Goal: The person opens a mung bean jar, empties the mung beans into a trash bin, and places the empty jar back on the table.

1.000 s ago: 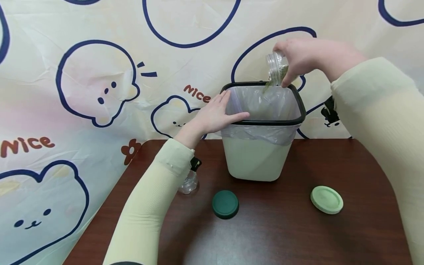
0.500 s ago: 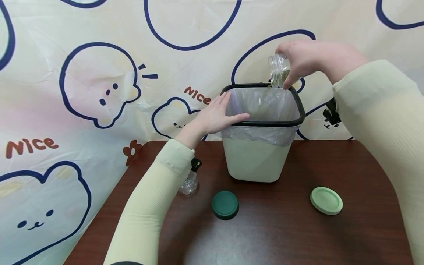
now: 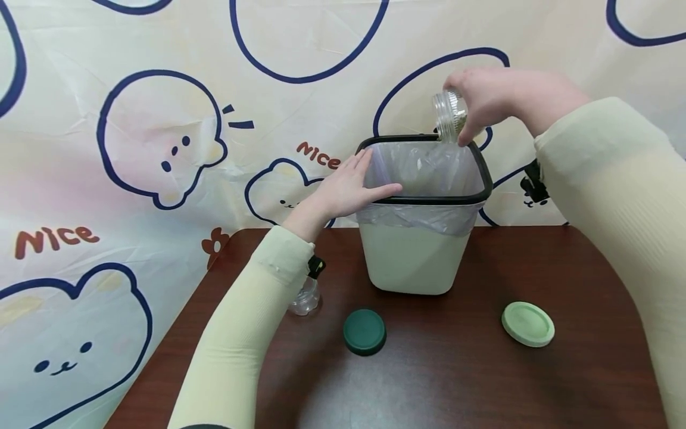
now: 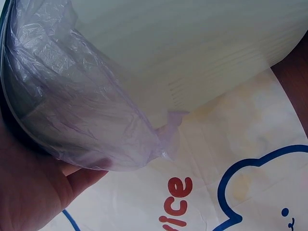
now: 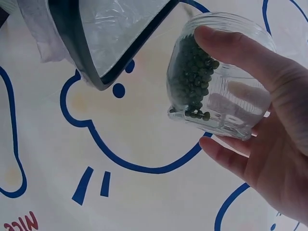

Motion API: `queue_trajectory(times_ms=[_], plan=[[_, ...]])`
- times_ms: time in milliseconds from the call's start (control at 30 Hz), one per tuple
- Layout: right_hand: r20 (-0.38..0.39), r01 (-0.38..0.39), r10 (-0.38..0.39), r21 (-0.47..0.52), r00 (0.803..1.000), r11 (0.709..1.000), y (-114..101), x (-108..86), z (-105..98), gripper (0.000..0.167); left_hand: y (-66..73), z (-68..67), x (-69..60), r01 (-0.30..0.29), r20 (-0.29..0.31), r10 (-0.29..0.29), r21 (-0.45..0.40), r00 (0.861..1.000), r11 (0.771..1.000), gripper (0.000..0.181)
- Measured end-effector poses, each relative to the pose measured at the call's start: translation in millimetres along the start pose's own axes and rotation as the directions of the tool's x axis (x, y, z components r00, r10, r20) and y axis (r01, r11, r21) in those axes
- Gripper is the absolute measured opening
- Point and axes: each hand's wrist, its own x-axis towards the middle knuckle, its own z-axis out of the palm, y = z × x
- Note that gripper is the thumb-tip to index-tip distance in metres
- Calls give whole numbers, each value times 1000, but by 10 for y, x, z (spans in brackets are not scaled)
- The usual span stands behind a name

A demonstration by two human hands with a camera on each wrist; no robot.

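My right hand (image 3: 490,98) grips a clear glass jar (image 3: 447,113) tilted on its side, its open mouth over the far rim of a pale green trash bin (image 3: 415,262). Small dark green beans (image 5: 190,79), like mung beans, lie banked along the jar's lower side in the right wrist view. A translucent bag (image 3: 429,170) lines the bin and folds over its black rim. Across the bin's near left corner rests my left hand (image 3: 345,187), thumb stretched along the front rim and fingers extended along the left side. In the left wrist view the bag partly covers those fingers.
A dark green lid (image 3: 364,330) and a light green lid (image 3: 528,324) lie on the brown table (image 3: 439,387). Another clear glass container (image 3: 305,298) stands beside my left sleeve, partly hidden. A printed cloth (image 3: 300,36) hangs behind.
A green stream that ran from the jar's mouth into the bin has thinned and is no longer visible. The jar has shifted slightly; my left hand stays on the rim.
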Motion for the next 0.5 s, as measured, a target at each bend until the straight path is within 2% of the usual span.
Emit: queue_trajectory(times_ms=[133,333,500], plan=[[-1,-6,6,-4,1000,1000,-3,1,2,96,-10,2,-4,-4,3,4,0,1000,1000,103],[-115,5,-8,-21,993,1000,-15,-7,-16,97,-13,-10,-2,-5,-10,5,3,1000,1000,103],[-71,11,-12,-16,997,1000,-22,-13,-12,95,-7,-13,1,0,-2,0,2,1000,1000,103]])
